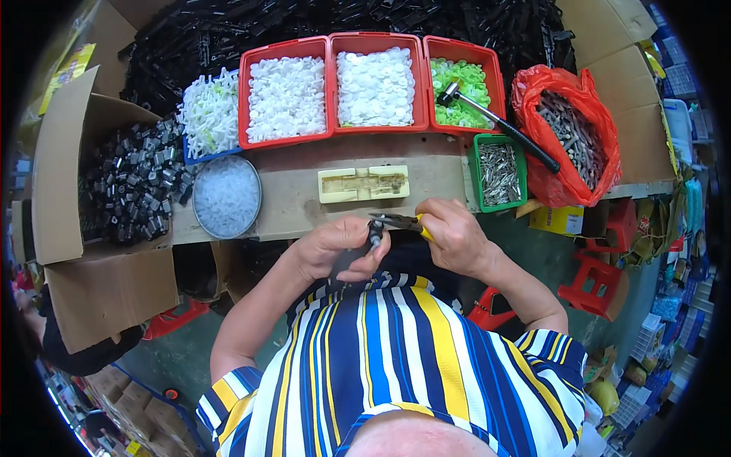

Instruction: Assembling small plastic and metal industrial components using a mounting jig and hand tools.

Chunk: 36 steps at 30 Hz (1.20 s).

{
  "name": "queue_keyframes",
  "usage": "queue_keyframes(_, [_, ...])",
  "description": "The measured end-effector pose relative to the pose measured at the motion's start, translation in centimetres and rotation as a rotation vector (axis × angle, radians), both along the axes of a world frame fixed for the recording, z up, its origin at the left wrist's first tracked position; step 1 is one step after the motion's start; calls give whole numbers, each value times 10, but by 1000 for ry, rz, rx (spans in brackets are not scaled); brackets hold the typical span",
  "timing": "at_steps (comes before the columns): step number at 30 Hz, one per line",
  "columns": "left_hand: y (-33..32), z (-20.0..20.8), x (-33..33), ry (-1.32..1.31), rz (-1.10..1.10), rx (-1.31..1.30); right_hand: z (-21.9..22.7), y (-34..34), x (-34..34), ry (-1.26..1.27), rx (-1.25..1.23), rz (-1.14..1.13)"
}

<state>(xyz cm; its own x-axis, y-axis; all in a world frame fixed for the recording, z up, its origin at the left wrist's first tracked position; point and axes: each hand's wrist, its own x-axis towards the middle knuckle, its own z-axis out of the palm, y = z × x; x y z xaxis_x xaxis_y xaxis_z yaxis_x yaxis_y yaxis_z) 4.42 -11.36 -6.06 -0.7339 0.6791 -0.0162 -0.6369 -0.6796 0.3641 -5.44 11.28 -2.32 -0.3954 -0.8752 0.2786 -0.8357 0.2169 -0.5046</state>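
My left hand (335, 247) pinches a small dark part with a grey end (375, 233) between thumb and fingers, just past the bench's near edge. Closed around yellow-handled pliers (400, 221) is my right hand (457, 236); the jaws point left and meet the top of the small part. Whether the jaws grip it cannot be made out. Beyond both hands, a cream block with a worn recess (363, 184) lies on the bench.
Red bins (285, 139) of white and green pieces line the back. A hammer (502, 126) rests across the green bin and a red bag (533, 114) of metal parts. A green tray (502, 206), round tin (196, 217) and cardboard box (57, 167) flank the bench.
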Motion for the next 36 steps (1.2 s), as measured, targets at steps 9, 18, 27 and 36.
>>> queue_keyframes(9, [-49,2,42,174,-114,-1309,-23,4,-39,132,150,-243])
queue_keyframes(18, [-107,-49,148,195,65,-2151,16,-32,-78,172,125,-151])
queue_keyframes(27, [-133,8,136,-127,312,-1746,-15,-234,-212,584,-83,-37])
queue_keyframes(36, [-178,15,113,17,1032,-2197,-5,-334,-245,679,181,-24])
